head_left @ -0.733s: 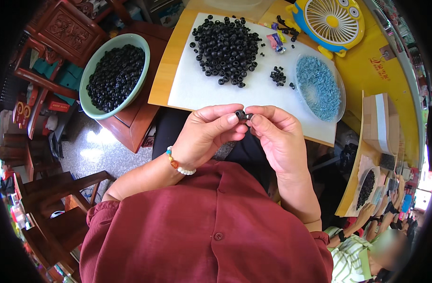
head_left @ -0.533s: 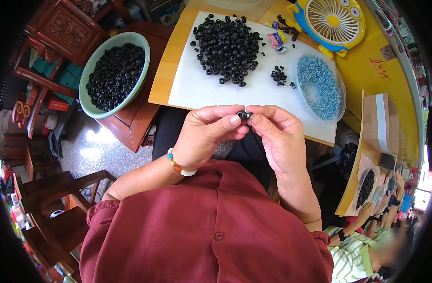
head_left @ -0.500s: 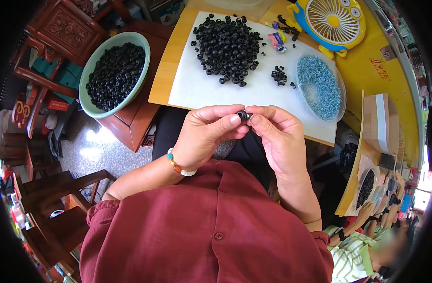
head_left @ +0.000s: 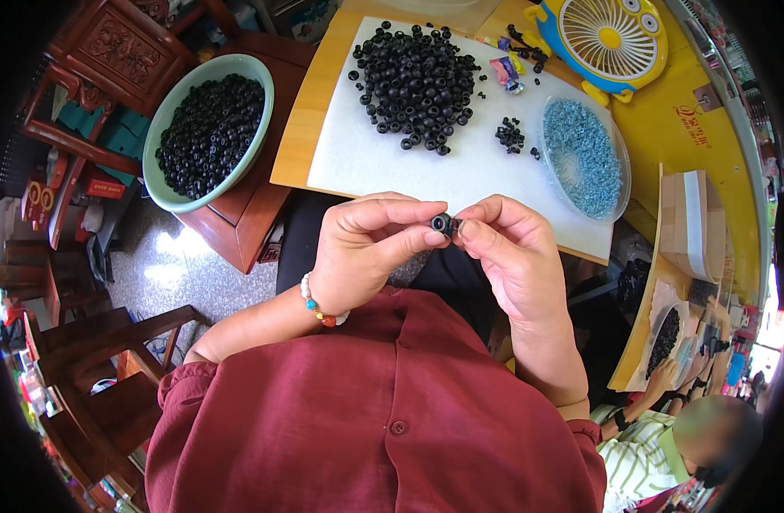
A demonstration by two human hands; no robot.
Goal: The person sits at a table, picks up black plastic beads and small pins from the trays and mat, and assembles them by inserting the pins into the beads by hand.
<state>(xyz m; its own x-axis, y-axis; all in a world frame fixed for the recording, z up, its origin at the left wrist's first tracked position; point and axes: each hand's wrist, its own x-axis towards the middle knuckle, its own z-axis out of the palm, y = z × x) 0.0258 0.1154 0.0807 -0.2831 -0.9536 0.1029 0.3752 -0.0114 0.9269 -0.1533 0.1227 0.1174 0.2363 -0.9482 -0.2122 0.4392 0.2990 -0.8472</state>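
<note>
The black bead (head_left: 441,223) has turned since a moment ago, its ringed opening now facing the camera, which suggests it is still being worked. The left hand (head_left: 353,244) pinches it before the bench (head_left: 291,164); the right hand's (head_left: 520,256) fingertips nearly meet beside it, their grip unclear.

Left of you — carved wooden chair (head_left: 122,58); grey speckled floor (head_left: 191,282) shows lower down. Upper right: yellow-and-blue fan (head_left: 610,38). To your right — cardboard box (head_left: 677,218); lower still, a person wearing a striped shirt (head_left: 638,457).
</note>
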